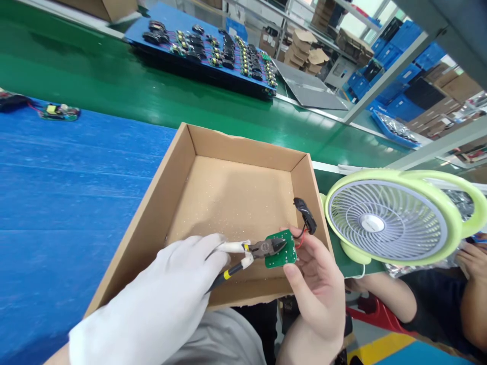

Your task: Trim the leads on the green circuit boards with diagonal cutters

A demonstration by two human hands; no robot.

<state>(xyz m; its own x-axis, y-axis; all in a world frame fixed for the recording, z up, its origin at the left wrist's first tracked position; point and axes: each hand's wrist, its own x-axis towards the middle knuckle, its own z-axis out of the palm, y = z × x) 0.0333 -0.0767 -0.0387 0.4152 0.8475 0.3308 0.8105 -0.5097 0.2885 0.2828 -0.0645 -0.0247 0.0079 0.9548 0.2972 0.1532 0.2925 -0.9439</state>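
Note:
My left hand (pixel 163 289), in a white glove, is closed around the handles of the cutting pliers (pixel 262 249). The jaws of the pliers lie over the face of a green circuit board (pixel 280 257). Bare fingers of my right hand (pixel 317 274) hold that board by its right and lower edges. Red and black wires run from the board to a black coiled cable (pixel 305 215) above my right fingers. Both hands are over the near right part of a shallow cardboard box (pixel 243 147), with small pale specks on its bottom.
A green fan (pixel 388 218) stands right of the box, near another person's arms (pixel 388 294). A blue mat (pixel 76 182) lies left, bearing another board (pixel 59 111). Beyond the box, a blue tray (pixel 152 15) holds several boards and black cables.

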